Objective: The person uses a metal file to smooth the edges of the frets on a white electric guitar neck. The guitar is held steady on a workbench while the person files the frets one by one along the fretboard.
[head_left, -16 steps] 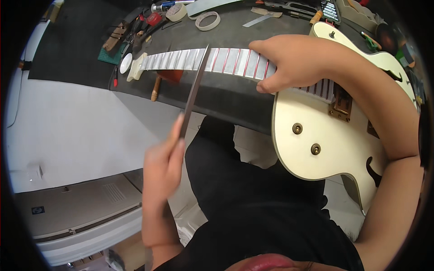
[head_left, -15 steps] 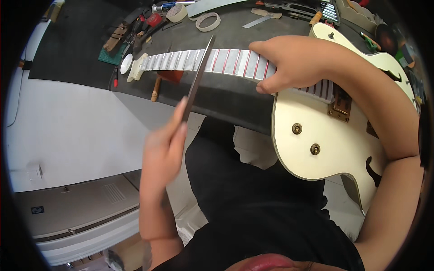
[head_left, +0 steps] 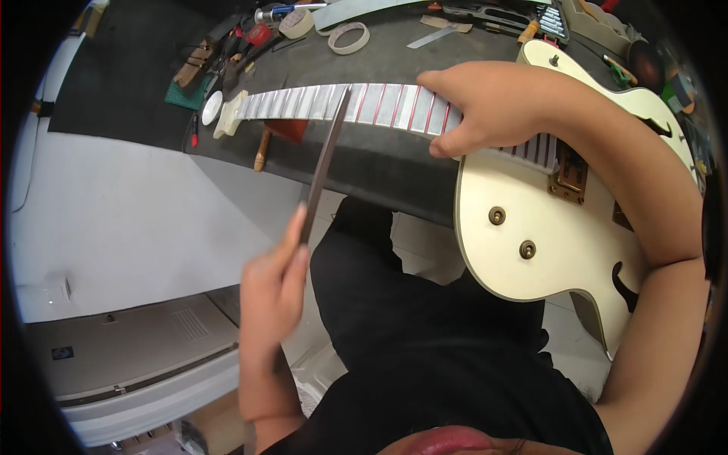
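Observation:
A cream electric guitar (head_left: 493, 262) lies across the bench edge, its neck pointing left. Strips of pale tape cover the fretboard (head_left: 383, 106) between the frets, and several frets toward the body are coloured red. My left hand (head_left: 274, 292) is closed around the lower end of a long, narrow metal file (head_left: 326, 155). The file slants up over the neck, its tip at a fret near mid-neck. My right hand (head_left: 485, 102) wraps over the neck close to the body, thumb at the near edge and fingers at the far edge.
Under the neck is a reddish-brown support (head_left: 290, 130) beside a wooden handle (head_left: 262, 152). Behind lie tape rolls (head_left: 349, 38), a steel scraper blade (head_left: 431, 36), a small white dish (head_left: 212, 108) and a green mat piece (head_left: 184, 92). A tool case (head_left: 493, 17) stands at the back right.
My left hand has drawn the file down toward me, so its tip moved from beyond the neck's far edge back onto the fretboard. My right hand stays on the neck.

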The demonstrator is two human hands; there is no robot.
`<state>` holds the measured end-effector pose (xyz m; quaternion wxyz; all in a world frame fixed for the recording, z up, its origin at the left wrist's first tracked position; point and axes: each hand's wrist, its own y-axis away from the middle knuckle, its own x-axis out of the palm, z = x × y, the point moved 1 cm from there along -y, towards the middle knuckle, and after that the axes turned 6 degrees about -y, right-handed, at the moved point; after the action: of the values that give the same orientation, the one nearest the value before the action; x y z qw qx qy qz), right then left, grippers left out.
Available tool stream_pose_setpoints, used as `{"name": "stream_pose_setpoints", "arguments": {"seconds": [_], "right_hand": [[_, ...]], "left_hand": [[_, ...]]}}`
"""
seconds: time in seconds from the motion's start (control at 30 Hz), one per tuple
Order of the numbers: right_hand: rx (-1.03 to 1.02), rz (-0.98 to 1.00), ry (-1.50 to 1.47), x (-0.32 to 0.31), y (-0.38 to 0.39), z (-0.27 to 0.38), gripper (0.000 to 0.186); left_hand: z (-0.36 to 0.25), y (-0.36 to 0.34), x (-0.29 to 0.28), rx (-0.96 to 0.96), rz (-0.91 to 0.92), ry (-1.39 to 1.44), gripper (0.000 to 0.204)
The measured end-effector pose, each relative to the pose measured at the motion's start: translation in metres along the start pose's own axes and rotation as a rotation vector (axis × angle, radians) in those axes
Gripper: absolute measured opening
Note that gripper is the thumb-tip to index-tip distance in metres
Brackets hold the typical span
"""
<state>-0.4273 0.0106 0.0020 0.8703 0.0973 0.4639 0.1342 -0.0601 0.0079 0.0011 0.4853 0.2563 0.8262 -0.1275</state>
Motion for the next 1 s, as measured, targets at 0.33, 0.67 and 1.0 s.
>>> {"name": "stream_pose_setpoints", "arguments": {"seconds": [0.33, 0.67, 1.0], "right_hand": [[-0.054, -0.039, 0.002, 0.001, -0.001, 0.001, 0.069], [-0.081, -0.050, -0.009, 0.002, -0.006, -0.003, 0.078], [-0.004, -0.013, -0.037, -0.003, -0.004, 0.009, 0.085]], "left_hand": [[-0.004, -0.069, 0.002, 0.114, -0.028, 0.006, 0.051], [0.036, 0.072, -0.001, 0.039, -0.128, 0.056, 0.053], [0.030, 0.034, -0.002, 0.131, -0.105, 0.031, 0.052]]}}
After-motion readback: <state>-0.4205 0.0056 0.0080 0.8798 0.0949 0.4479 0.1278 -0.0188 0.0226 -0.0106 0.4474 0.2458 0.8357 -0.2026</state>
